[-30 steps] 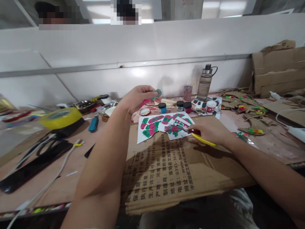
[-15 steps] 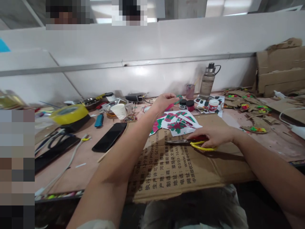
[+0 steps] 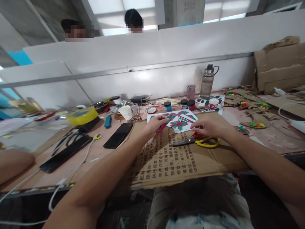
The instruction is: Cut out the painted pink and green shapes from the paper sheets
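My left hand (image 3: 156, 124) is closed at the left side of several white paper sheets (image 3: 183, 128) painted in green and magenta, its fingertips pinching a magenta-painted piece of paper (image 3: 162, 128). At the right edge of the sheets, my right hand (image 3: 206, 126) has its fingers curled together; what lies between them, if anything, is too small to make out. Just below that hand, scissors (image 3: 206, 142) with red and yellow handles rest on the printed cardboard (image 3: 164, 178), blades pointing left. A small green and red cutout (image 3: 242, 130) lies beyond my right forearm.
Paint jars (image 3: 167, 106), a paper cup (image 3: 125, 112) and a water bottle (image 3: 207, 83) stand at the back. A black phone (image 3: 118, 135), yellow tape (image 3: 83, 116) and cables lie left. Decorated cardboard pieces (image 3: 257, 124) lie right. Two people are beyond the partition (image 3: 143, 51).
My left hand has come down from the jars toward me, onto the painted sheets. My right hand has let go of the scissors and moved up to the paper's edge. The view has shifted.
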### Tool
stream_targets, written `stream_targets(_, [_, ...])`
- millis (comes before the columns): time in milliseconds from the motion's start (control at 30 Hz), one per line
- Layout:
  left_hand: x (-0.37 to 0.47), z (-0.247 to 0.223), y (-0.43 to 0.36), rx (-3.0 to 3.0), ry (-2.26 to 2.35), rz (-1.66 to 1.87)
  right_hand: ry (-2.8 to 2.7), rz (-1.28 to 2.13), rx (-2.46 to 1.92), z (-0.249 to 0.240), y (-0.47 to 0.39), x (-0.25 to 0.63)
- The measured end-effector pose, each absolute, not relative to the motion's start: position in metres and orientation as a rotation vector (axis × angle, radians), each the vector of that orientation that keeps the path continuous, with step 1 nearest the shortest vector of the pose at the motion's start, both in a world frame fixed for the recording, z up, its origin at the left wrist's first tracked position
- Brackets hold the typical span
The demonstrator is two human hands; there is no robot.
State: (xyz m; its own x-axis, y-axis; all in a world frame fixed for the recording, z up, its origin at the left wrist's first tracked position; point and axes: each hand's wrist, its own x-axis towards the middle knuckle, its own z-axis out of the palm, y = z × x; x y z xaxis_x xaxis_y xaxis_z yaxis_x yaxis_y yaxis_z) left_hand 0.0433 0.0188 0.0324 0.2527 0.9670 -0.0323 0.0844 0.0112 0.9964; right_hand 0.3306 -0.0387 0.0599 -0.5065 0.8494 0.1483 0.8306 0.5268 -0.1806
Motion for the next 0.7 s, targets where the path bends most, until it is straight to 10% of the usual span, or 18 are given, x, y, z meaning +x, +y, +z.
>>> stream_targets(700, [0.05, 0.001, -0.001, 1.999, 1.191, 0.982, -1.93, 0.428, -1.79, 0.003, 0.017, 0.366])
